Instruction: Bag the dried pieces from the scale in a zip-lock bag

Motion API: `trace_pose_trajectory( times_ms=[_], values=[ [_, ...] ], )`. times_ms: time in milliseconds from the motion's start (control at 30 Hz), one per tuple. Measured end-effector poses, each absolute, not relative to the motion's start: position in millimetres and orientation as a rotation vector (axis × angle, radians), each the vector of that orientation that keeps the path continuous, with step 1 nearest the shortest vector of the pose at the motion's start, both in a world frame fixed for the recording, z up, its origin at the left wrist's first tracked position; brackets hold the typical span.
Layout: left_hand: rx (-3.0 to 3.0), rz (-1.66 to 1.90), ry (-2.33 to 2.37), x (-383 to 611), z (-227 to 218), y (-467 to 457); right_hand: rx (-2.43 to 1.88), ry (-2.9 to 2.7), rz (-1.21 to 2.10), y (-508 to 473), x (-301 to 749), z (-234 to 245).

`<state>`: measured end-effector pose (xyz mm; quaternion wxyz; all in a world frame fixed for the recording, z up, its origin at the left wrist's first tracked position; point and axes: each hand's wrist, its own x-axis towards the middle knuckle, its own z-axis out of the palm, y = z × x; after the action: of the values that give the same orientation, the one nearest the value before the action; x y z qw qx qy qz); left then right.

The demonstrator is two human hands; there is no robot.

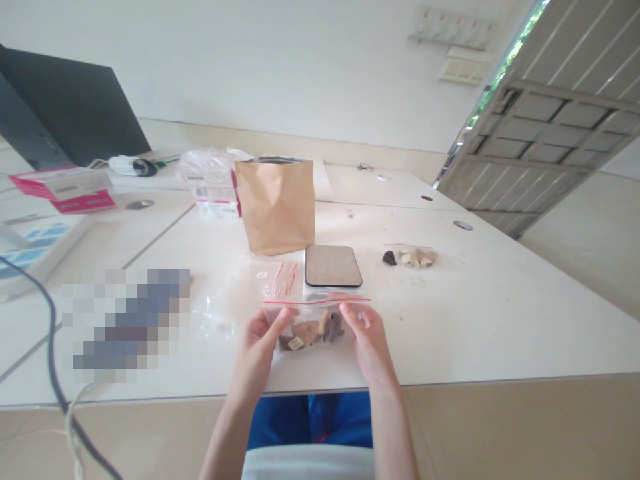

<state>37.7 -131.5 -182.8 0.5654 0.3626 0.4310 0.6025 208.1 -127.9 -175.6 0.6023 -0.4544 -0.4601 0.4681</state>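
Both my hands hold a small clear zip bag [313, 323] with a red seal line, just above the table's near edge. Brown and dark chunks and a small white tag lie inside it. My left hand [260, 343] pinches the bag's left side, thumb on top. My right hand [365, 337] pinches the right side near the seal. A small digital scale [333, 265] with a dark flat platform sits right behind the bag. Empty zip bags [280, 277] lie to the scale's left.
A brown paper pouch [277, 203] stands upright behind the scale. Another filled zip bag [413, 257] lies to the right. Clear packets [207, 180], pink boxes [70, 189] and a dark monitor [65, 110] sit at the back left. A cable [53, 347] hangs at the left. The white table [500, 313] stretches right.
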Motion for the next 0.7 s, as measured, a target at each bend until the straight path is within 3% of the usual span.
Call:
trace_pose_trajectory(
  times_ms=[200,500,700],
  values=[
    [0.869,1.449,1.038,39,-183,-132,-1.036,-1.194,1.201,-131,206,-165],
    [0.908,1.561,1.112,46,-173,-138,-1.080,-1.112,0.889,-130,202,-168],
    [0.969,1.450,1.061,44,-175,-137,-1.040,-1.100,0.930,-130,205,-169]
  ],
)
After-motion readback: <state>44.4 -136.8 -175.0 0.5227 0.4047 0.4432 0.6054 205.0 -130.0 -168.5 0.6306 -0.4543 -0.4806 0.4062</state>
